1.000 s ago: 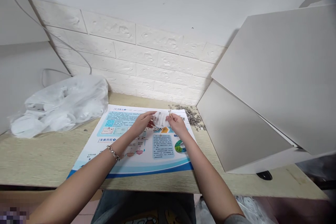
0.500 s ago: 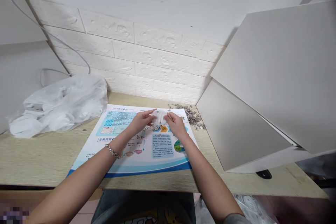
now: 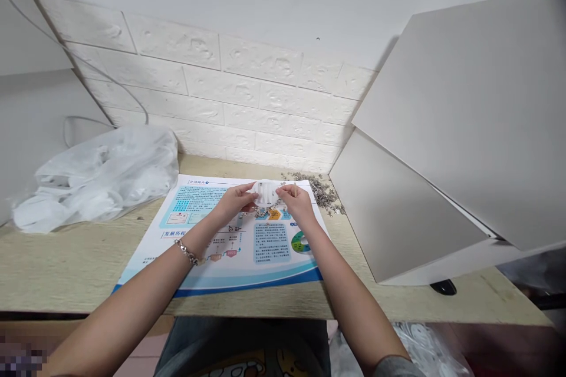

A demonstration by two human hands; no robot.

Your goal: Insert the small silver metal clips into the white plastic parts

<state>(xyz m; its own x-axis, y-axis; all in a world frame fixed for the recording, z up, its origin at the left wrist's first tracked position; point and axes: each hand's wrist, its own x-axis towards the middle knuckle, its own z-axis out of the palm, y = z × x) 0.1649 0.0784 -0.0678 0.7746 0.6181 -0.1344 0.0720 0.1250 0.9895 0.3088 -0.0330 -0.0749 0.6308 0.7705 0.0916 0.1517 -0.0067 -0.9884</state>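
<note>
A round white plastic disc (image 3: 266, 194) with raised parts on its face is held above a printed blue-and-white sheet (image 3: 212, 274). My left hand (image 3: 235, 201) pinches the disc at its left edge, and a bracelet circles that wrist. At the disc's right edge, my right hand (image 3: 295, 199) has thumb and finger closed on the rim. Small metal pieces (image 3: 262, 212) lie on the sheet just below the disc, partly hidden by the left fingers. More small metal pieces (image 3: 325, 193) are heaped at the sheet's upper right corner.
On the left of the table (image 3: 57, 271) lies a clear plastic bag (image 3: 110, 177) of white parts. Large white panels (image 3: 442, 129) lean at the right, with a black object (image 3: 443, 287) at their base. A white brick-patterned wall (image 3: 198, 76) stands behind.
The disc has turned so its round face shows more fully. My right fingers have shifted slightly up to its right edge. The whole view has moved a little.
</note>
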